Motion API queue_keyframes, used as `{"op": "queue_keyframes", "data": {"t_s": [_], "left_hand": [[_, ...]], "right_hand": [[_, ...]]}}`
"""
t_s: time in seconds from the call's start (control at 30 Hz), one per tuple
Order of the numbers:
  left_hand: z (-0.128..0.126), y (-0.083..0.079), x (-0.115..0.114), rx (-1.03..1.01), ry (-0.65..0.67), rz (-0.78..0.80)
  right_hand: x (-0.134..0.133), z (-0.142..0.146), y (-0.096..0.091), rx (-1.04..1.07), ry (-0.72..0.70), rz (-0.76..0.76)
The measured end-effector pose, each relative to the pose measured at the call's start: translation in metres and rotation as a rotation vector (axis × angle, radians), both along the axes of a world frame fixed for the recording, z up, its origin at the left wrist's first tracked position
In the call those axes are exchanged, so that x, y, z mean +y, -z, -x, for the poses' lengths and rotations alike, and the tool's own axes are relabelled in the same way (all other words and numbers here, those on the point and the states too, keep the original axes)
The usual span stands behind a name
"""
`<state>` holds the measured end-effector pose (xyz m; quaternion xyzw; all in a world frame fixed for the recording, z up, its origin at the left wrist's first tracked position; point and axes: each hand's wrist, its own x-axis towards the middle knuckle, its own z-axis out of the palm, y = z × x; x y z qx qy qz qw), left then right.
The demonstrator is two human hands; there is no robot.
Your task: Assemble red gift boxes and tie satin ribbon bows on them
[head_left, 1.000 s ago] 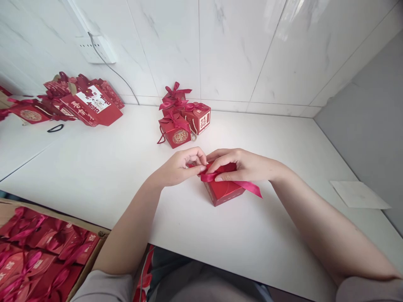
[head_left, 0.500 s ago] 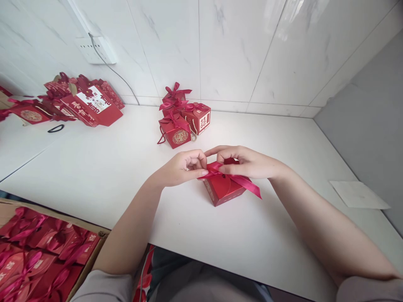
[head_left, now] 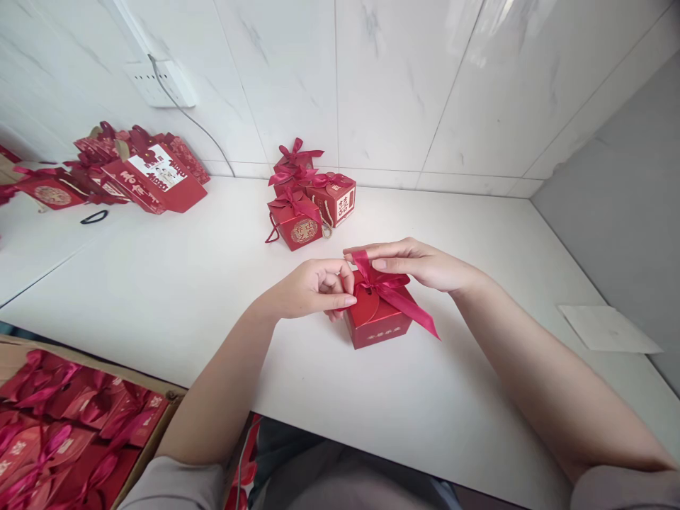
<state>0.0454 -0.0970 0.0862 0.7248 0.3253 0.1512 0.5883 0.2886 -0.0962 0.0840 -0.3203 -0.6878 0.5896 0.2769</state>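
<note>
A small red gift box (head_left: 383,327) stands on the white table with a crimson satin ribbon (head_left: 396,294) knotted over its top. One ribbon tail hangs over the box's right front. At the box's left edge, my left hand (head_left: 321,287) is closed in a pinch on a ribbon end, mostly hidden by the fingers. Over the back of the box, my right hand (head_left: 417,262) has its fingers stretched out and thumb apart. An upright strip of ribbon lies against those fingers, beside the thumb tip.
Several red boxes with bows (head_left: 302,225) stand near the tiled wall. Red paper gift bags (head_left: 154,177) are piled at the back left. A cardboard carton (head_left: 173,393) of ribboned boxes is at lower left. White paper (head_left: 608,328) lies at the right edge.
My right hand has lifted off the knot and its fingers have straightened. A ribbon strip now stands up at the back. The box has turned slightly, showing more of its front.
</note>
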Motion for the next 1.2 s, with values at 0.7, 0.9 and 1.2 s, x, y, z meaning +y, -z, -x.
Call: {"op": "queue_keyframes", "data": {"t_s": [0.7, 0.9, 1.2], "left_hand": [[0.016, -0.001, 0.011, -0.144, -0.092, -0.172], [0.007, 0.014, 0.018, -0.218, -0.258, -0.743], [0.004, 0.01, 0.013, -0.047, -0.054, -0.772]], "right_hand": [[-0.003, 0.012, 0.002, -0.028, -0.041, -0.215], [-0.002, 0.013, 0.004, -0.05, -0.051, -0.253], [-0.014, 0.008, -0.014, -0.222, 0.142, -0.395]]}}
